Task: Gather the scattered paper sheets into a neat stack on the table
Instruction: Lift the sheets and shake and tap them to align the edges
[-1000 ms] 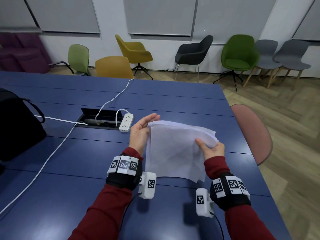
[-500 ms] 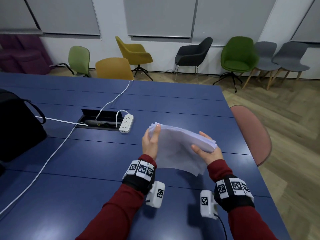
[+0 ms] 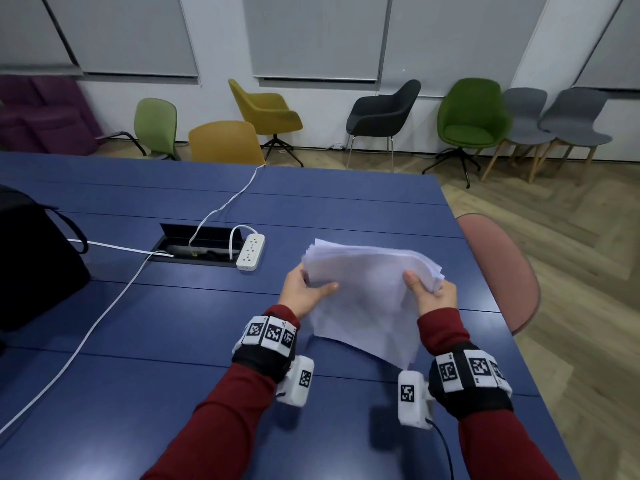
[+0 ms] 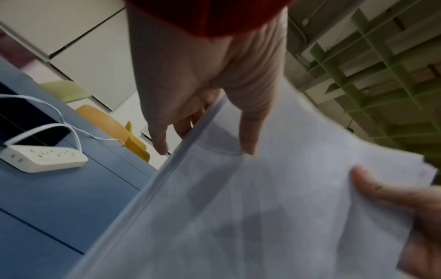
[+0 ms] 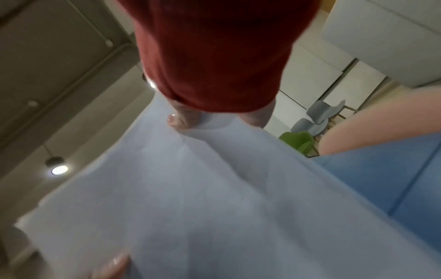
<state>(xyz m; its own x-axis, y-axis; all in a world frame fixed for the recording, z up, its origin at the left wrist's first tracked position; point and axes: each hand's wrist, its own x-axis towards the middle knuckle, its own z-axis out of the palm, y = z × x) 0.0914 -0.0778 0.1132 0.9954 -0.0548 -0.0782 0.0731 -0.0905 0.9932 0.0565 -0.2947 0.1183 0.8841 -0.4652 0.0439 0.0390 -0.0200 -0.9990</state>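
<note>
A bundle of white paper sheets point(image 3: 367, 296) is held up over the blue table point(image 3: 173, 323), tilted, its lower edge close to the tabletop. My left hand point(image 3: 304, 289) grips the bundle's left edge, thumb on top and fingers underneath. My right hand point(image 3: 429, 292) grips the right edge the same way. The sheets' far edges fan out unevenly. In the left wrist view the sheets point(image 4: 262, 207) fill the frame under my left hand point(image 4: 205, 105). In the right wrist view the sheets point(image 5: 190, 188) spread below my right hand point(image 5: 181, 122).
A white power strip point(image 3: 250, 252) and its cables lie by an open cable hatch point(image 3: 197, 244) to the left. A black bag point(image 3: 34, 258) stands at the far left. A pink chair point(image 3: 502, 268) is at the table's right edge; more chairs line the wall.
My left hand went from open beside the sheets to gripping their left edge. The bundle has tipped from nearly upright to a flatter tilt between both hands.
</note>
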